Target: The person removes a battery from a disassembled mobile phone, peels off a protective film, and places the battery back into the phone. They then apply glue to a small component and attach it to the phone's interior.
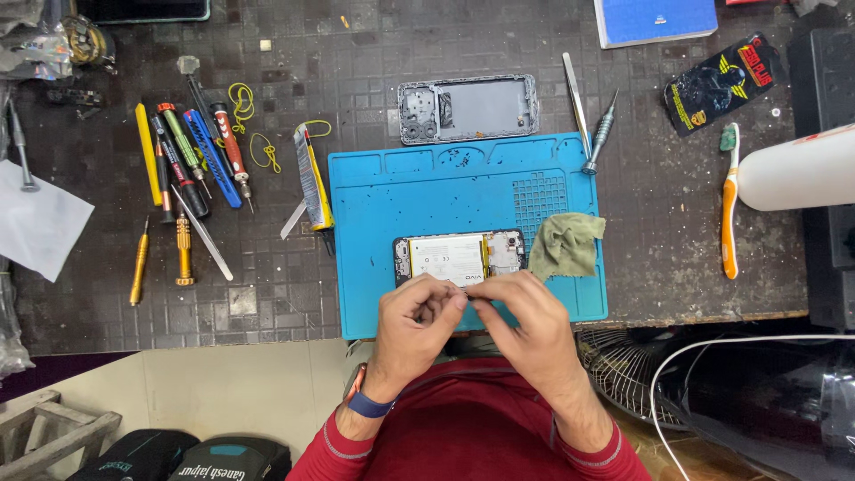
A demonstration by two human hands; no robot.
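Red long-sleeved top on the person here, snug cuffs trimmed with thin pale stripes at both wrists. Left hand [411, 322] bare, with a blue band carrying an orange-edged watch strapped just above that cuff. Right hand [533, 328] bare too, no rings or gloves showing.

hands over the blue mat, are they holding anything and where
The left hand and right hand pinch something tiny together between their fingertips, just in front of the opened phone; what it is cannot be told.
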